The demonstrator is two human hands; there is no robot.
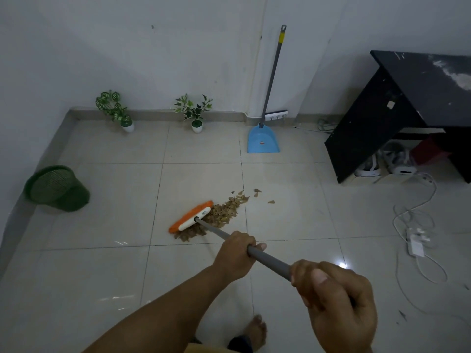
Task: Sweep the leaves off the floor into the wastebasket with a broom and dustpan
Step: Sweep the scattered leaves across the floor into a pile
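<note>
Both hands grip the grey handle of a broom (267,259). My left hand (235,253) holds it lower down, my right hand (336,304) higher up near me. The broom's orange and white head (191,219) rests on the tiled floor against a pile of dry brown leaves (221,212). A few stray leaves (257,191) lie just beyond the pile. A blue dustpan (262,140) with a long grey handle leans against the far wall. The green mesh wastebasket (57,187) stands at the left by the wall.
Two small potted plants (196,112) stand along the back wall. A black table (418,105) with items under it fills the right. White cables and a charger (415,240) lie on the floor at right. My bare foot (257,332) shows at the bottom.
</note>
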